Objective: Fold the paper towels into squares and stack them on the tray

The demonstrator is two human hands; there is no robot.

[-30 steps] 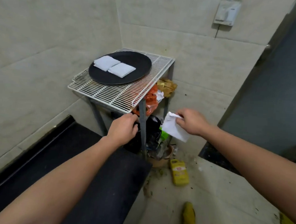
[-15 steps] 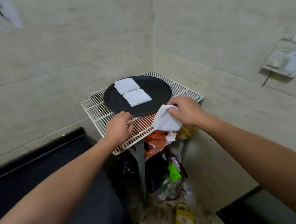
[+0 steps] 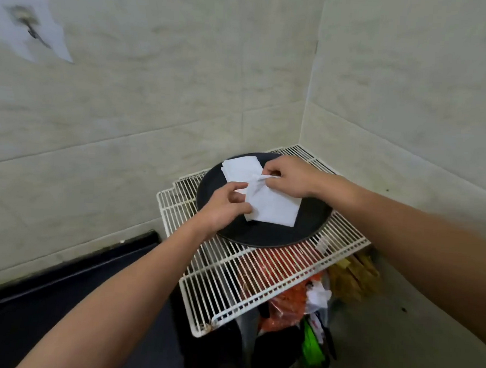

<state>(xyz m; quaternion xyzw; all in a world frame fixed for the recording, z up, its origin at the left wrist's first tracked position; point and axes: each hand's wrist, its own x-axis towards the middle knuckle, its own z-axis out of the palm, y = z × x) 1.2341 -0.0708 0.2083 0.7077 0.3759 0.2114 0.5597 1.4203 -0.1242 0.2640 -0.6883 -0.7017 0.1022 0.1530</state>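
A round black tray sits on a white wire rack in the tiled corner. On the tray's far left lies a folded white paper towel. A larger, loose white paper towel hangs just over the tray's middle, held by both hands. My right hand pinches its upper corner. My left hand pinches its left edge. The second folded square seen earlier is hidden under the loose towel.
Under the rack are red and orange bags, a green packet and brown clutter. A black counter runs along the left wall. Tiled walls close in behind and to the right of the rack.
My right hand carried the loose towel up from below the rack to over the tray. My left hand left the rack's edge and took hold of the towel's left side.
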